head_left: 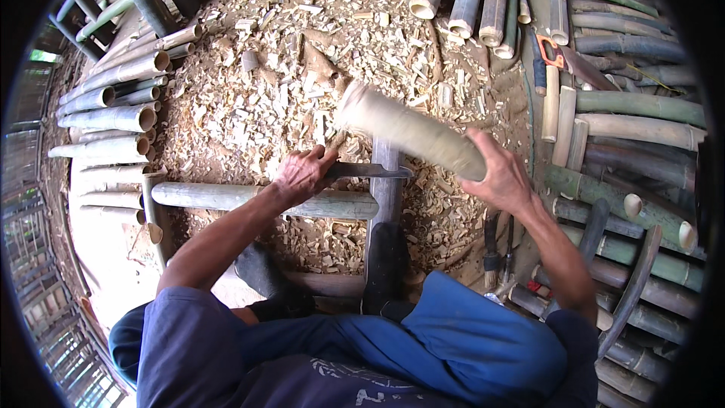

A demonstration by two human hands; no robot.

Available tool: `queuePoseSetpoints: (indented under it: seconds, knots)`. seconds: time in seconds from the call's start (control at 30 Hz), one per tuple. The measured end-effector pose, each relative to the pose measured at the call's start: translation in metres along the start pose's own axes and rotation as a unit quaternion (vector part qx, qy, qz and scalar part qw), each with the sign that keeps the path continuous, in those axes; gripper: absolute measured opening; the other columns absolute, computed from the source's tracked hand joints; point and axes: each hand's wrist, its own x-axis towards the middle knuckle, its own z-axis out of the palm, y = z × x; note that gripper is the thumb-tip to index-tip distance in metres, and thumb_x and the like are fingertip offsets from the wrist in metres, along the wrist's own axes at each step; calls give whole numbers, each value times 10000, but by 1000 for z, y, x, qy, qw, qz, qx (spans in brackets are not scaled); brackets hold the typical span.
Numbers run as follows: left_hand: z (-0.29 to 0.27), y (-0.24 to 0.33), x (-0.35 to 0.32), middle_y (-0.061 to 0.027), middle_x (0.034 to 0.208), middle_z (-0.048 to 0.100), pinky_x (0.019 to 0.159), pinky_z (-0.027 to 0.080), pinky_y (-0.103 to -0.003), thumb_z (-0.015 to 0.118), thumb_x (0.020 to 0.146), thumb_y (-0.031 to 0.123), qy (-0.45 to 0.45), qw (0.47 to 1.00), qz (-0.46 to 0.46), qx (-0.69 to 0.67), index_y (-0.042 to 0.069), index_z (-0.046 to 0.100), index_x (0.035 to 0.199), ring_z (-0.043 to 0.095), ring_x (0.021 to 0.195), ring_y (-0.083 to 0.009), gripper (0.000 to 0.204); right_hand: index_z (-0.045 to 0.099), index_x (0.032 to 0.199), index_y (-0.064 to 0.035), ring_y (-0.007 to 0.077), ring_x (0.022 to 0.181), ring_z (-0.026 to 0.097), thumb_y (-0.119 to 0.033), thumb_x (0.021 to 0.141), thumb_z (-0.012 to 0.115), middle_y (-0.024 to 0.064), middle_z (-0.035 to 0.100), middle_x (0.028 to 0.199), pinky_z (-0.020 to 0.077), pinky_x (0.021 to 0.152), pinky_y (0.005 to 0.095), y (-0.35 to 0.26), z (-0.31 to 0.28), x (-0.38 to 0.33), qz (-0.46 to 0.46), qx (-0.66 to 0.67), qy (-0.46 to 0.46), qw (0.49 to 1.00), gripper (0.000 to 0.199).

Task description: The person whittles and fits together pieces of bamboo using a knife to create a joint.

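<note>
My left hand is closed round the handle end of a knife. Its dark, broad blade points right and lies across a length of bamboo that runs away from me beside my foot. In my right hand is a thick, pale bamboo tube, gripped at its near end. That tube slants up to the left above the blade, and its far end is blurred by motion. A horizontal bamboo bar passes beneath my left forearm.
Wood chips cover the ground ahead. Cut bamboo tubes are stacked at left, with more bamboo poles at the far right. A saw with an orange handle rests by the right-hand pile. My dark-clad feet are close to the bamboo.
</note>
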Motion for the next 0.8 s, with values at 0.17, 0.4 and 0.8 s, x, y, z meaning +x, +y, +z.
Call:
queuePoseSetpoints:
  seconds: [0.17,0.4,0.8]
  knots:
    - [-19,85,-37,-185,876,633,641,563,-422,627,998,451,-180,934,-153,-267,15,493,1231,653,727,-272,512,475,1327,2,200,1036,660,-175,775,839,172,651,1139,535,892,344,22,13,-33,200,150,121,961,685]
    - [-58,37,18,-117,1100,757,749,633,-347,687,973,263,-64,945,192,-256,37,683,1202,755,835,-238,321,506,1312,-16,159,991,603,-232,828,781,76,614,1107,500,893,318,6,11,-48,301,429,104,846,597]
    - [-61,-48,95,-73,552,640,458,445,-419,620,950,599,-65,988,7,-137,51,798,954,553,450,-176,576,493,1348,-9,180,1042,594,-260,821,766,93,619,1142,470,950,329,-14,17,-51,300,416,72,855,644]
